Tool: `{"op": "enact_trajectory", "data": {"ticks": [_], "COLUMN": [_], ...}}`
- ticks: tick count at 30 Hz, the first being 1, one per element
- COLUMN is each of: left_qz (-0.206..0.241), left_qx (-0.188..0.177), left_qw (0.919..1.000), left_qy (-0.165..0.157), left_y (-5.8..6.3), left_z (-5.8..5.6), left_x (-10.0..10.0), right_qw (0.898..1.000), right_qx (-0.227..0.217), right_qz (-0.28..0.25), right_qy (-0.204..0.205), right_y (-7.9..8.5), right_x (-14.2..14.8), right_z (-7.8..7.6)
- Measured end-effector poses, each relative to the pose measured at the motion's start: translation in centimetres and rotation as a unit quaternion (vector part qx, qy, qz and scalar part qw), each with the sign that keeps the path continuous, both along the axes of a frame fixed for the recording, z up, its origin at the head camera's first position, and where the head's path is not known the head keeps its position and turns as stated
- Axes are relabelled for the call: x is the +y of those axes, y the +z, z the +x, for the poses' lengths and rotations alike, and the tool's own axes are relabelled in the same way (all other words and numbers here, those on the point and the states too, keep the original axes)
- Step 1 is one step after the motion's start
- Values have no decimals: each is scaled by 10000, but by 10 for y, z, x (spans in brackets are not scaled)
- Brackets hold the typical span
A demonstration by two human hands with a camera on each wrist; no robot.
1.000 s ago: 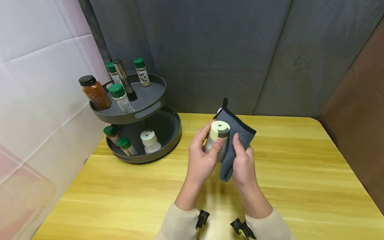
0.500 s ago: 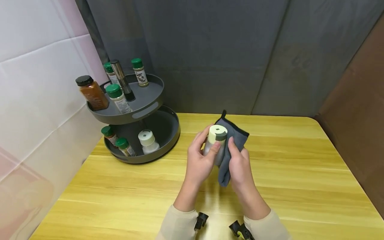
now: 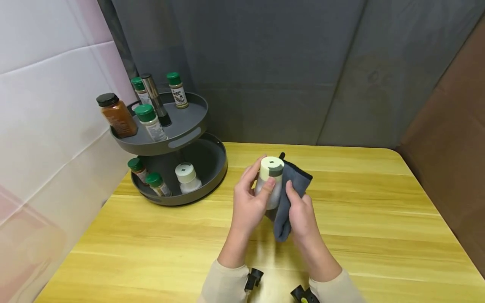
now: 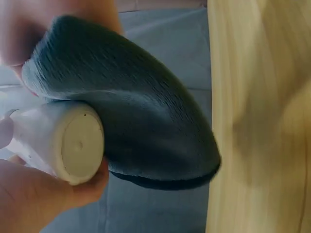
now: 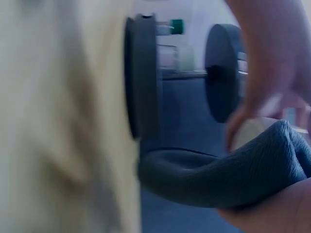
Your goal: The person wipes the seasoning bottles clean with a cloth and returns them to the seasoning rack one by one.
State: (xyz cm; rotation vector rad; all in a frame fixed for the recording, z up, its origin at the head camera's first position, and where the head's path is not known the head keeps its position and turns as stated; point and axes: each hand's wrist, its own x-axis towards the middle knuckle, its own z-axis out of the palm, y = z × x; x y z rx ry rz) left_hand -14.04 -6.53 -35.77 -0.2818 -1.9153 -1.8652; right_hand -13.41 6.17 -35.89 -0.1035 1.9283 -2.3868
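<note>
My left hand [image 3: 248,202] grips a white shaker bottle [image 3: 270,195] with a cream lid, its thumb on the near side just under the cap. In the left wrist view the round base of the bottle [image 4: 81,143] faces the camera, off the table. My right hand [image 3: 303,214] holds a grey-blue cloth [image 3: 291,185] with black edging and a small hanging loop, thumb on top. The cloth lies against the bottle's right side, and a fold of the cloth [image 5: 218,179] hangs down below the hand in the right wrist view.
At the left stands a two-tier dark grey turntable rack [image 3: 178,141]. Its upper tier carries green-capped spice jars [image 3: 151,122], an orange-brown jar [image 3: 117,115] and a tall metallic grinder [image 3: 156,101]. Another white shaker [image 3: 188,177] sits on the lower tier. A grey curtain backs the wooden table [image 3: 379,210].
Both hands have come lower and slightly left, with the bottle and the cloth. The cloth has slid down along the bottle, so its loop now shows just behind the lid.
</note>
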Motion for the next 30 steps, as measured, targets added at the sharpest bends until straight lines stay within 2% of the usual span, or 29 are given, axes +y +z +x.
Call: {"op": "enact_trajectory", "data": {"ticks": [2, 5, 8, 10, 13, 15, 17, 19, 22, 25, 27, 30], "left_qz": [-41, -76, -64, -37, 35, 39, 10, -57, -113, -106, -88, -28], "left_qx": [81, 148, 153, 137, 133, 150, 182, 240, 306, 316, 295, 298], "left_qw": [10000, 9998, 9999, 9999, 9998, 9997, 9998, 9997, 9995, 9994, 9995, 9996], "left_qy": [-24, -52, 7, 79, 167, 176, 116, 41, -45, -48, -14, 12], "left_y": [-1, -2, 1, 2, 2, 2, 2, 2, 2, 3, 4, 4], "left_z": [-1, -2, -1, -1, 0, 0, -2, -3, -5, -5, -6, -7], "left_x": [0, 0, -2, -4, -8, -10, -9, -8, -5, -2, -1, -1], "right_qw": [9997, 9949, 9892, 9916, 9984, 10000, 9994, 9987, 9915, 9842, 9882, 9975], "right_qx": [149, 819, 1270, 1168, 532, 51, -174, 11, 799, 1330, 1200, 539], "right_qz": [-213, -575, -676, -463, -136, -41, -186, -483, -1026, -1127, -843, -288], "right_qy": [36, -142, -297, -323, -133, 61, 218, 162, -78, -323, -435, -345], "right_y": [8, 24, 25, 16, 2, 0, 4, 12, 25, 27, 22, 11], "right_x": [2, 2, -4, -9, -12, -10, -6, -3, -2, -5, -7, -6], "right_z": [-2, -3, -4, -3, -3, -4, -6, -8, -8, -7, -4, -3]}}
